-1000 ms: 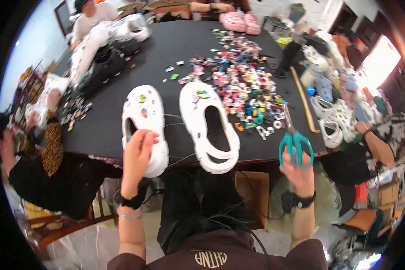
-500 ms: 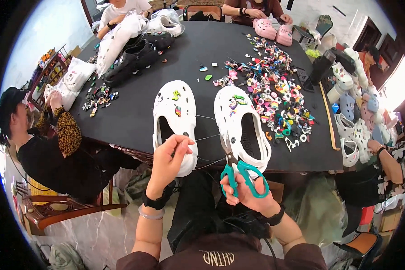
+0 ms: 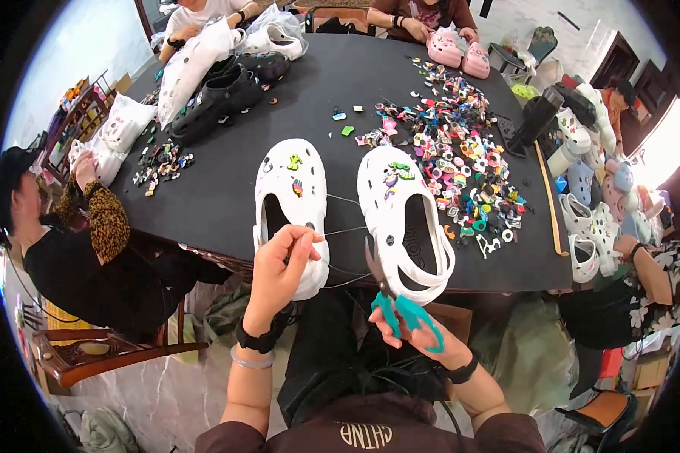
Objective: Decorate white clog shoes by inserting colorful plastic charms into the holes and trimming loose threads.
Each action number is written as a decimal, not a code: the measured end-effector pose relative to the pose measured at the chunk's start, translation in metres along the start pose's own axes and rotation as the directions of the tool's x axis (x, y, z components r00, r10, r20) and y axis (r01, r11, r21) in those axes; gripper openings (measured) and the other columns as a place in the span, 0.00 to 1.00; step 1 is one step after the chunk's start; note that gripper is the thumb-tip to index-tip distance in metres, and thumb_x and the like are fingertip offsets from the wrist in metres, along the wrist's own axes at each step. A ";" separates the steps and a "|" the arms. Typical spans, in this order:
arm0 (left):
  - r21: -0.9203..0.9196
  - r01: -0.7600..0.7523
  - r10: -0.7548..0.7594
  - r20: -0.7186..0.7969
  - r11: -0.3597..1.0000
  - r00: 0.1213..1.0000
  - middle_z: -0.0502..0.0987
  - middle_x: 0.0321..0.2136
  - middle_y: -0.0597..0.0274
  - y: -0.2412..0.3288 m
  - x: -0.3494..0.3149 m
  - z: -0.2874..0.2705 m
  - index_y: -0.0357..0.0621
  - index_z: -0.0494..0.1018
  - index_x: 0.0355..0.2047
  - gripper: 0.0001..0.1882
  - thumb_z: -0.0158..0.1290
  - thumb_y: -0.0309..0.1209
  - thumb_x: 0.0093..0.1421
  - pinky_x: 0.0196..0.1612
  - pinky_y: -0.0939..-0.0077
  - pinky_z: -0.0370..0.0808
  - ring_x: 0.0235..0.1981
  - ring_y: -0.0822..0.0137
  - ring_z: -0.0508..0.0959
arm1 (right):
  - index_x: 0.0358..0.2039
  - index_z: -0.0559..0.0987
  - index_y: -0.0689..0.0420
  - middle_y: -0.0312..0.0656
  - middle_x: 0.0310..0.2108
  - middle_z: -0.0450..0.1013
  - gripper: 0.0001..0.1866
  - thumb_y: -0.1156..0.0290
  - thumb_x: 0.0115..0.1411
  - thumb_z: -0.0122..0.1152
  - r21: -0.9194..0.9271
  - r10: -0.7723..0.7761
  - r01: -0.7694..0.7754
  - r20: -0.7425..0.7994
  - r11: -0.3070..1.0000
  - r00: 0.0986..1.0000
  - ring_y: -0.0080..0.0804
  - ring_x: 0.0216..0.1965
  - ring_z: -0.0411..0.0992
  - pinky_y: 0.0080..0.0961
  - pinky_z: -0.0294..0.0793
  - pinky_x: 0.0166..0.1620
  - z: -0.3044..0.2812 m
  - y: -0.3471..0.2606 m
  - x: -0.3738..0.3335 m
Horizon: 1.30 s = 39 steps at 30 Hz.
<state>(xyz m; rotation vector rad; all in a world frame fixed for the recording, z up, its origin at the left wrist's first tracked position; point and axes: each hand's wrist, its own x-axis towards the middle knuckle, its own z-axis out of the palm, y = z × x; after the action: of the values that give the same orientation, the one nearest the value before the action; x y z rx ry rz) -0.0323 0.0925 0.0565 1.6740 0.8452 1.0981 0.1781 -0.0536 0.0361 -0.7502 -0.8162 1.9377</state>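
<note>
At a dark table's (image 3: 317, 106) near edge, the right hand (image 3: 413, 343) wraps its fingers around teal-handled scissors (image 3: 385, 288), blades beside the right clog (image 3: 374, 200). The left hand (image 3: 279, 266) curls loosely over the left clog (image 3: 287, 180); whether it pinches anything cannot be told. Both clogs look light and springy, likely best held at the heel; the stiff scissors, by their loops.

The white clogs (image 3: 310, 215) look smooth and matt, the scissor handles (image 3: 409, 307) plastic.

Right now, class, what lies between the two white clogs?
Head view: thin cords cross the dark tabletop between left clog and right clog; scissors overlap the gap's right edge.
</note>
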 end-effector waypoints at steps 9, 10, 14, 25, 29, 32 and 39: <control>-0.119 0.014 -0.006 0.066 0.993 0.998 0.76 0.26 0.66 0.001 0.000 -0.006 0.35 0.72 0.33 0.08 0.47 0.27 0.64 0.34 0.84 0.70 0.29 0.78 0.75 | 0.53 0.66 0.64 0.33 0.33 0.61 0.36 0.45 0.56 0.59 -0.132 -0.168 0.160 -0.047 0.978 0.985 0.19 0.29 0.59 0.17 0.60 0.33 0.002 -0.003 0.002; -0.104 0.009 -0.001 0.082 0.995 0.997 0.76 0.26 0.66 0.001 0.000 -0.006 0.35 0.72 0.32 0.07 0.47 0.27 0.64 0.33 0.83 0.70 0.29 0.78 0.75 | 0.52 0.66 0.65 0.33 0.33 0.61 0.36 0.45 0.57 0.58 -0.103 -0.133 0.123 -0.098 0.987 0.986 0.19 0.29 0.59 0.17 0.60 0.33 0.001 -0.003 0.003; -0.037 -0.037 0.042 0.143 0.999 0.989 0.76 0.25 0.65 0.000 0.000 -0.008 0.34 0.72 0.30 0.06 0.48 0.25 0.60 0.33 0.82 0.69 0.28 0.77 0.74 | 0.51 0.68 0.64 0.34 0.33 0.64 0.36 0.44 0.57 0.59 -0.062 -0.128 0.120 -0.145 0.991 0.981 0.19 0.29 0.61 0.17 0.62 0.30 0.001 -0.004 0.004; -0.067 -0.034 0.044 0.154 0.997 0.987 0.76 0.24 0.65 -0.003 0.000 -0.012 0.34 0.72 0.28 0.07 0.48 0.26 0.58 0.32 0.81 0.68 0.27 0.76 0.72 | 0.49 0.69 0.65 0.31 0.26 0.62 0.28 0.50 0.62 0.56 -0.047 -0.130 0.124 -0.161 0.991 0.978 0.16 0.19 0.59 0.14 0.58 0.23 0.003 -0.006 0.003; -0.075 -0.069 0.079 0.130 0.995 0.988 0.75 0.26 0.63 -0.005 -0.001 -0.011 0.35 0.71 0.29 0.07 0.46 0.26 0.61 0.34 0.81 0.68 0.29 0.76 0.72 | 0.48 0.70 0.66 0.31 0.24 0.63 0.30 0.51 0.59 0.60 -0.147 -0.143 0.114 -0.204 0.983 0.968 0.16 0.18 0.60 0.14 0.58 0.22 0.009 -0.012 -0.006; -0.169 -0.245 0.228 -0.115 0.955 0.967 0.74 0.27 0.60 -0.007 -0.004 -0.007 0.36 0.68 0.31 0.06 0.45 0.26 0.64 0.33 0.80 0.68 0.28 0.74 0.71 | 0.48 0.72 0.68 0.32 0.24 0.67 0.30 0.55 0.56 0.65 -0.223 -0.228 0.182 -0.200 0.958 0.953 0.17 0.20 0.63 0.14 0.62 0.24 0.010 -0.019 -0.031; -0.400 -0.444 0.026 -0.719 0.801 0.695 0.56 0.25 0.70 0.029 -0.043 -0.004 0.43 0.62 0.36 0.06 0.42 0.31 0.67 0.24 0.81 0.55 0.24 0.76 0.59 | 0.53 0.69 0.63 0.30 0.29 0.67 0.25 0.57 0.63 0.56 -0.717 -0.701 0.123 -0.607 0.686 0.373 0.15 0.20 0.63 0.13 0.60 0.22 -0.081 -0.050 -0.094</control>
<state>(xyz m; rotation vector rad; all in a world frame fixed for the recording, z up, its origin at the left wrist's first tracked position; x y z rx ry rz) -0.0502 0.0463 0.0718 0.8699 0.6354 2.0151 0.3046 -0.0962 0.0428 -1.5165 -0.7985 0.5575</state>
